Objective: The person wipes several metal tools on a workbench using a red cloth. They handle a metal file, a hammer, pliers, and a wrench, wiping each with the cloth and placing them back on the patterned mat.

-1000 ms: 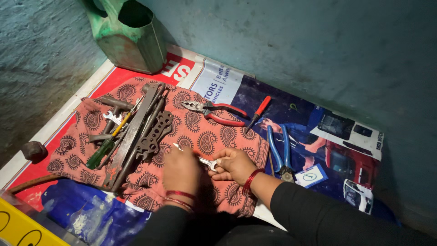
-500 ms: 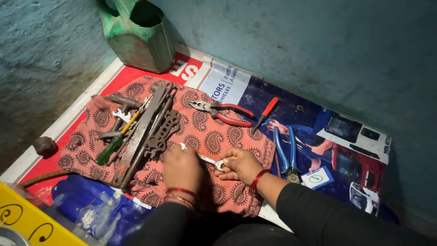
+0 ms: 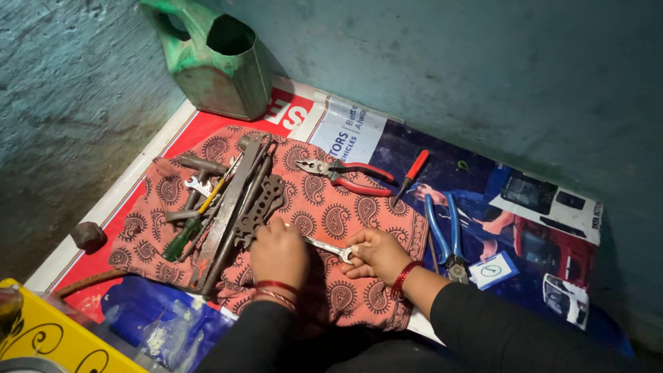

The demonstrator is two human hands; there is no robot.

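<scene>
My left hand and my right hand rest on a red patterned cloth, and between them they hold a small silver spanner, one end in each hand. Just left of my left hand lies a pile of rusty tools, with a perforated multi-wrench plate touching my fingers. Both wrists wear red bangles and black sleeves.
Red-handled pliers lie on the cloth, a red screwdriver and blue-handled pliers on the printed banner. A cut green jug stands at the back by the blue wall. A yellow container sits lower left.
Both hands stay on the spanner at about the same spot on the cloth. The view has shifted slightly; the tools have not moved.
</scene>
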